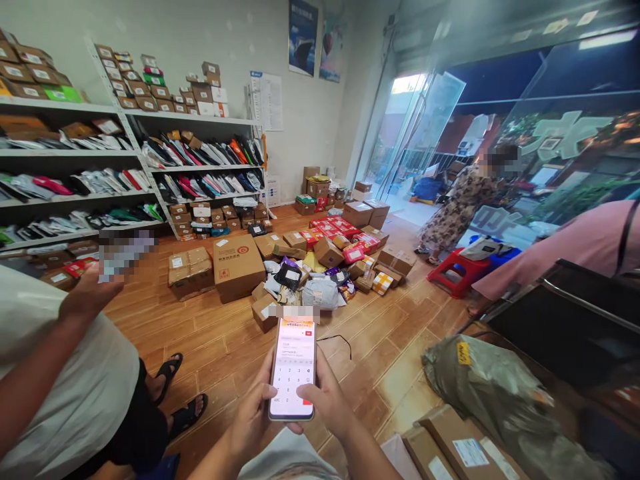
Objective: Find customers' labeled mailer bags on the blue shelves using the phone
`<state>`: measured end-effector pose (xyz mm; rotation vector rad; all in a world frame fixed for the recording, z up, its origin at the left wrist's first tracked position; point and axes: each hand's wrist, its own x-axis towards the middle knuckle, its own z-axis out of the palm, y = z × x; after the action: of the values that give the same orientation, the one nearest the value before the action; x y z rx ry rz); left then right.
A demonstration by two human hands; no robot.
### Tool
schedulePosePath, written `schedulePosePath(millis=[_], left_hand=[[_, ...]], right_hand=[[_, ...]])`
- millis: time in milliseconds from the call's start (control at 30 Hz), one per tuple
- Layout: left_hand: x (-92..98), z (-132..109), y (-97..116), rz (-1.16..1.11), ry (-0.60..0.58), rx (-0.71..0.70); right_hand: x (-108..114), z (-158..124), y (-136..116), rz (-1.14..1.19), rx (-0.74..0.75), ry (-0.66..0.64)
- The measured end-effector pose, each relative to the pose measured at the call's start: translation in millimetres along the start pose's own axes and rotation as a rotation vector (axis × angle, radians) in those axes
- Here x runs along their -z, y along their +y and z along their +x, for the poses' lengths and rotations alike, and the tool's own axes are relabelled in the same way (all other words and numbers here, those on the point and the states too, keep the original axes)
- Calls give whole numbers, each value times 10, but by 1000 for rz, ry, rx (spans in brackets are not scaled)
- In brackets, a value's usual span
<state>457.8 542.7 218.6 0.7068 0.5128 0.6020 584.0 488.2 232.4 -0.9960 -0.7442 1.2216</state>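
A smartphone [293, 373] is held upright in front of me, its screen lit with a number keypad below a list. My left hand [253, 400] grips its left edge, the thumb over the lower left of the screen. Round the right edge my right hand [323, 393] is closed, its thumb over the lower right keys. The fingers behind the phone are mostly hidden. Just beyond the phone, a pile of parcels lies on the floor, with a grey plastic parcel [320, 293] and a large cardboard box [239, 268] in it.
At left stands a person in a white shirt [65, 373] holding a blurred object. Shelves [200, 115] of parcels line the wall. Another person in a patterned dress [457, 207] is near the glass doors, by a red stool [456, 272]. A large sack [490, 380] lies at right.
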Motion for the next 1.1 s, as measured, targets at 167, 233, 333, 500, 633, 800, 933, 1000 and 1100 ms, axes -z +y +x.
schedulePosePath(millis=[167,233,333,500,633,800,933,1000,1100], left_hand=[[-77,-31,43,81,69,1],[-92,-38,53,115,104,15],[-52,-37,24,120,73,22],[72,-50,-87,65,-11,-4],[52,-63,-94,27,-12,1],[-24,-59,-23,-35,55,1],[-16,-74,6,-17,35,5],[-12,-85,8,-30,24,-4],[-20,-92,11,-46,25,-10]], right_hand=[[10,-16,11,-70,25,-7],[-2,-1,2,-39,10,-3],[-26,59,-47,11,-3,91],[-43,181,-92,-44,7,321],[-40,143,-17,-69,54,347],[12,5,188,-370,352,307],[104,-67,341,-583,566,289],[137,-91,363,-698,680,275],[153,-116,329,-824,743,248]])
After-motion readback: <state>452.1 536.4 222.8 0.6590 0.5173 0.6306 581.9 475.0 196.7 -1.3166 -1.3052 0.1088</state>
